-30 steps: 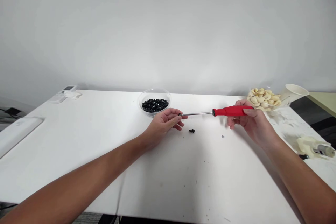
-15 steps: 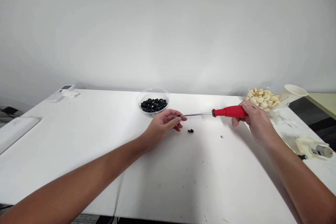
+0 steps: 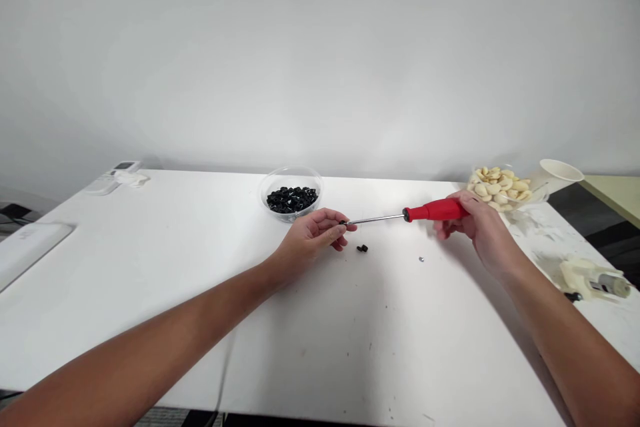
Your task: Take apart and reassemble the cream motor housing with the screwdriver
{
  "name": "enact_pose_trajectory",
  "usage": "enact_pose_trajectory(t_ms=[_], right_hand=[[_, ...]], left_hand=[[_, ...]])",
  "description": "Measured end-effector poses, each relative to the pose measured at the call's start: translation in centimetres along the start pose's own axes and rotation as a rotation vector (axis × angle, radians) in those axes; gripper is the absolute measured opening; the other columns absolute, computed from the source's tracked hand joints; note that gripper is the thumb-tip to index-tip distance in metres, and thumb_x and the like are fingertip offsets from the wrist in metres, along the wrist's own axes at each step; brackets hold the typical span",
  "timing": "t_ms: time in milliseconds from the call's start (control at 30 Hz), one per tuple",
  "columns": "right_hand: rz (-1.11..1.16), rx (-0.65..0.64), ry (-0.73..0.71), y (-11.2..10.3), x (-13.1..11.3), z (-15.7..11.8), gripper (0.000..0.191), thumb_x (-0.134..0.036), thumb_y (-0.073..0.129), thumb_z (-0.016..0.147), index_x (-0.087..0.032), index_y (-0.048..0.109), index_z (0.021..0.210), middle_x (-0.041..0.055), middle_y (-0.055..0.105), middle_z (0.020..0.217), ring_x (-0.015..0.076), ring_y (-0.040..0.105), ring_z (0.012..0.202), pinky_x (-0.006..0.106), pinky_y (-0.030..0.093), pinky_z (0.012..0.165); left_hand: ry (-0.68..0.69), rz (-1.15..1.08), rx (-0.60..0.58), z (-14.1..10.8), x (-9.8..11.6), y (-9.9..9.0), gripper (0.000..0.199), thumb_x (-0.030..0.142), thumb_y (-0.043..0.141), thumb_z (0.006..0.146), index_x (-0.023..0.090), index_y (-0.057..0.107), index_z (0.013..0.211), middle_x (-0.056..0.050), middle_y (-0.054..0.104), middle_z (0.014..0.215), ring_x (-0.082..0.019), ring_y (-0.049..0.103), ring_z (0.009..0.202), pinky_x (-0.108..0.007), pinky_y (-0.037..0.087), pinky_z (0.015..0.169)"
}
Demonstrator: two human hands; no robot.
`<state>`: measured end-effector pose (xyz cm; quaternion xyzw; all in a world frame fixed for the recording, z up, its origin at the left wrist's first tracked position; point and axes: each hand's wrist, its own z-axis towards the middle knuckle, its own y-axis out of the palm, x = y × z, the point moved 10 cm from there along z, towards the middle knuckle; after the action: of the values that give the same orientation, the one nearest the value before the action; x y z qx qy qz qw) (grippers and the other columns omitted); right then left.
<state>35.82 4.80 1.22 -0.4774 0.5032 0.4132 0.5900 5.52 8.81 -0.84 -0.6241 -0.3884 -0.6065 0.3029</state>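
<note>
- the left hand point(image 3: 310, 237) sits near the middle of the surface, half curled, its thumb and fingertips at the tip of the shaft; whether it grips or only touches there, i cannot tell
- a small black piece point(image 3: 343, 222) sits at the shaft's tip, partly hidden by the left hand's fingers
- the right hand point(image 3: 480, 227) is clenched around the handle of a red-handled screwdriver point(image 3: 435, 211), which lies level in the air above the surface, its thin metal shaft reaching toward the left hand
- two small black pieces point(image 3: 363, 248) lie together on the surface, just below the shaft and between the hands
- a tiny metal bit point(image 3: 421, 259) lies on the surface, near the right hand
- toward the right edge, a pale moulded part with a metal cylinder point(image 3: 593, 280) lies on the surface, with a black piece point(image 3: 573, 296) touching it
- at the far edge, a clear bowl point(image 3: 290, 172) holds many black pieces point(image 3: 291, 199), just beyond the left hand
- in the far right corner, a clear container point(image 3: 537, 195) holds cream-coloured pieces point(image 3: 495, 187), with a white paper cup point(image 3: 557, 172) lying tilted just beside it
- at the far left corner lies a white cloth point(image 3: 133, 179)
</note>
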Motion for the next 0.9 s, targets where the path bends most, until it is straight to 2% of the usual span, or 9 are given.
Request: enact_pose_trajectory(t_ms=[100,233,400,467,567,700,767,833,900], right_hand=[[0.123,-0.034,-0.027,0.2,0.0,0.3,0.027,-0.054,0.060,0.095,-0.027,0.057,0.091,0.0042,0.072,0.071,0.0265,0.066,0.063,0.041,0.052,0.064],[-0.075,0.084,-0.006,-1.2,0.3,0.2,0.043,-0.061,0.059,0.101,-0.025,0.061,0.078,0.0048,0.065,0.060,0.0241,0.063,0.064,0.039,0.051,0.068],[0.094,0.007,-0.036,-0.4,0.1,0.5,0.033,-0.059,0.063,0.093,-0.027,0.061,0.093,0.0042,0.072,0.077,0.0257,0.067,0.067,0.041,0.053,0.068],[0.034,0.033,-0.043,-0.9,0.3,0.5,0.032,-0.058,0.062,0.093,-0.026,0.062,0.087,0.0041,0.071,0.075,0.0256,0.067,0.071,0.039,0.053,0.070],[-0.152,0.088,-0.054,-1.7,0.5,0.5,0.044,-0.059,0.058,0.100,-0.025,0.063,0.074,0.0059,0.068,0.068,0.0258,0.065,0.075,0.039,0.051,0.072],[0.083,-0.034,-0.093,-0.8,0.2,0.7,0.023,-0.048,0.068,0.090,-0.027,0.065,0.100,0.0033,0.076,0.087,0.0259,0.071,0.075,0.042,0.055,0.078],[0.147,-0.055,-0.105,-0.7,0.0,0.6,0.021,-0.041,0.071,0.086,-0.028,0.064,0.102,0.0029,0.077,0.091,0.0261,0.073,0.077,0.041,0.056,0.077],[0.055,-0.012,-0.127,-1.1,-0.3,0.5,0.015,-0.041,0.069,0.091,-0.027,0.065,0.094,0.0028,0.074,0.080,0.0256,0.071,0.074,0.040,0.056,0.073],[-0.110,0.039,-0.146,-1.4,-0.6,0.3,0.028,-0.049,0.063,0.100,-0.026,0.065,0.083,0.0029,0.068,0.066,0.0248,0.067,0.069,0.039,0.054,0.069]], left_hand=[[-0.002,0.014,0.000,0.0,0.1,0.1,0.028,0.039,0.076,0.097,0.016,0.069,0.112,-0.011,0.080,0.117,-0.013,0.068,0.079,-0.035,0.059,0.083],[-0.001,0.006,0.005,-0.1,0.2,0.1,0.027,0.039,0.075,0.098,0.017,0.069,0.112,-0.011,0.080,0.117,-0.013,0.068,0.079,-0.036,0.059,0.083],[0.000,0.011,-0.007,0.0,0.0,0.1,0.027,0.039,0.076,0.098,0.017,0.069,0.112,-0.011,0.080,0.118,-0.013,0.068,0.079,-0.034,0.059,0.083],[0.000,0.002,0.002,0.0,0.0,0.0,0.027,0.039,0.075,0.098,0.017,0.069,0.112,-0.011,0.081,0.117,-0.013,0.068,0.079,-0.034,0.059,0.083],[-0.005,-0.007,0.015,0.0,0.0,-0.1,0.026,0.039,0.075,0.098,0.017,0.069,0.112,-0.010,0.081,0.116,-0.012,0.068,0.078,-0.035,0.059,0.083],[-0.004,0.008,0.008,-0.1,0.0,0.0,0.026,0.038,0.076,0.097,0.017,0.069,0.112,-0.011,0.081,0.117,-0.013,0.068,0.078,-0.034,0.059,0.082],[-0.004,0.016,0.002,-0.1,0.0,0.0,0.027,0.038,0.076,0.098,0.017,0.070,0.112,-0.011,0.081,0.117,-0.013,0.068,0.079,-0.034,0.059,0.082],[-0.008,0.018,-0.004,-0.1,0.0,0.0,0.026,0.038,0.075,0.098,0.017,0.070,0.113,-0.011,0.080,0.116,-0.013,0.068,0.079,-0.033,0.059,0.082],[-0.013,0.019,-0.007,0.0,-0.1,0.0,0.026,0.038,0.075,0.098,0.017,0.070,0.113,-0.010,0.080,0.116,-0.013,0.068,0.079,-0.033,0.059,0.082]])
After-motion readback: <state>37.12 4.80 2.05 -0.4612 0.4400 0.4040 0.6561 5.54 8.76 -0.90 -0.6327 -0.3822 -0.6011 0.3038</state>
